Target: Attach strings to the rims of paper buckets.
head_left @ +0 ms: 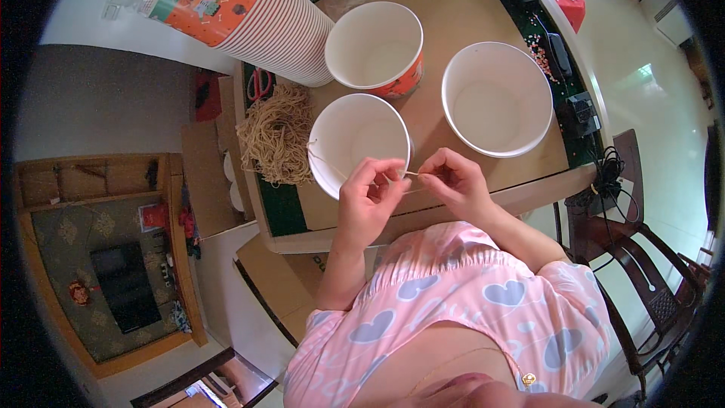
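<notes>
While a thin strand is lying crosswise between them, the left hand and the right hand are pinching it.

Running roughly left to right, the strand's long axis is bridging the small gap between the two grips, so neither hand is sitting clearly nearer; each thumb and forefinger are clamping together on it, tips facing inward. Both hands are hovering by the near edge of the bench, the left overlapping the near side of a white tub in this view, the right forearm angling in from the right. A looser length is trailing up and left from the left hand across that tub's mouth (too fine to follow fully), while a tangled twine bundle is resting just beside the tub, on its left.
</notes>
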`<act>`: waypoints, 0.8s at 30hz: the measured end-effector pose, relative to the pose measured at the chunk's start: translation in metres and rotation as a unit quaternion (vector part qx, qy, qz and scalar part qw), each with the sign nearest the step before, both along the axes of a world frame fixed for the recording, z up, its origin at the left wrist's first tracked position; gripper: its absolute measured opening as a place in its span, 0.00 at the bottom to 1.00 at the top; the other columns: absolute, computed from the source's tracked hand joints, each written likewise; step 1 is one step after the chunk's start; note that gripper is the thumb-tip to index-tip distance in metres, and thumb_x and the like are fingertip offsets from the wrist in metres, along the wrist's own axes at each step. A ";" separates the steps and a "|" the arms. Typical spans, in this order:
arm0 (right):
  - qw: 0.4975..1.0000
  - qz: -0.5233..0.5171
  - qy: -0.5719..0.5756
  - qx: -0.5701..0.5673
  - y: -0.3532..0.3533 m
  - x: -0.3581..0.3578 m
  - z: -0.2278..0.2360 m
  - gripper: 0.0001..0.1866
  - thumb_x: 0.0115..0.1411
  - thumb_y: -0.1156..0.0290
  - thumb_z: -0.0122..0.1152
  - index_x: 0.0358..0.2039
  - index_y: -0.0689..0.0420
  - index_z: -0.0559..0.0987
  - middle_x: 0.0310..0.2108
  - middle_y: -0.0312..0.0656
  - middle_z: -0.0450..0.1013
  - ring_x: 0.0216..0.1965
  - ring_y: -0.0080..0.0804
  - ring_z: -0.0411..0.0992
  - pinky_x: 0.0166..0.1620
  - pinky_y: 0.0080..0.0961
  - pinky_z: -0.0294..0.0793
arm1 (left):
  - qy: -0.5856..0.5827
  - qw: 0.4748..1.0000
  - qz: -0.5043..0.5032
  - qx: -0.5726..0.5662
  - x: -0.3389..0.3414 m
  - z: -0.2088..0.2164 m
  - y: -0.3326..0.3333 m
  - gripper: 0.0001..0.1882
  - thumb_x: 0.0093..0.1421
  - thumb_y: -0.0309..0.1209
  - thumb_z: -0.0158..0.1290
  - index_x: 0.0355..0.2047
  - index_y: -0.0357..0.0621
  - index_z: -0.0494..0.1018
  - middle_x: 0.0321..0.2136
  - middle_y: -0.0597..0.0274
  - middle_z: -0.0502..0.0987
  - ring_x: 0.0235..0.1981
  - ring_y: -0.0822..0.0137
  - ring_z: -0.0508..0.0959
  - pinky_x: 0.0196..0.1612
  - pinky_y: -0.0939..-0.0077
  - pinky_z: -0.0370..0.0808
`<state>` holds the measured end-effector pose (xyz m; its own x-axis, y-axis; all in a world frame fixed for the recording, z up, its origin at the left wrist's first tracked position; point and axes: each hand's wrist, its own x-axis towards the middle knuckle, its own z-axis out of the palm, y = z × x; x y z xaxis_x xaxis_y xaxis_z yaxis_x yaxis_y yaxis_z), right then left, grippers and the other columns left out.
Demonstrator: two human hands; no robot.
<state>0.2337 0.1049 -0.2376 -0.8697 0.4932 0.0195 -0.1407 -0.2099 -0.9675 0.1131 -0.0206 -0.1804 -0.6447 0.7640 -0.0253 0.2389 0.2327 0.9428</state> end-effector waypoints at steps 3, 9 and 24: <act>1.000 0.011 0.019 -0.015 0.000 0.001 -0.004 0.04 0.60 0.78 0.59 0.35 0.61 0.74 0.27 0.30 0.69 0.27 0.11 0.64 0.29 0.12 0.65 | 0.052 0.998 -0.037 -0.018 0.005 0.013 0.006 0.06 0.55 0.21 0.58 0.34 0.40 0.77 0.27 0.65 0.74 0.22 0.78 0.70 0.24 0.84 0.67; 0.998 -0.011 0.026 0.058 -0.004 -0.002 -0.001 0.04 0.60 0.79 0.57 0.35 0.61 0.73 0.26 0.31 0.68 0.26 0.13 0.63 0.28 0.14 0.65 | 0.157 0.987 -0.013 0.007 -0.004 -0.001 0.001 0.05 0.54 0.21 0.58 0.32 0.40 0.77 0.25 0.64 0.75 0.20 0.75 0.71 0.24 0.82 0.68; 0.997 -0.025 0.018 0.072 -0.010 -0.004 -0.009 0.05 0.57 0.79 0.62 0.35 0.61 0.76 0.24 0.33 0.70 0.24 0.12 0.62 0.27 0.13 0.64 | 0.150 0.987 -0.038 -0.039 -0.004 0.001 -0.004 0.05 0.52 0.23 0.61 0.31 0.41 0.78 0.26 0.64 0.74 0.20 0.74 0.70 0.23 0.79 0.67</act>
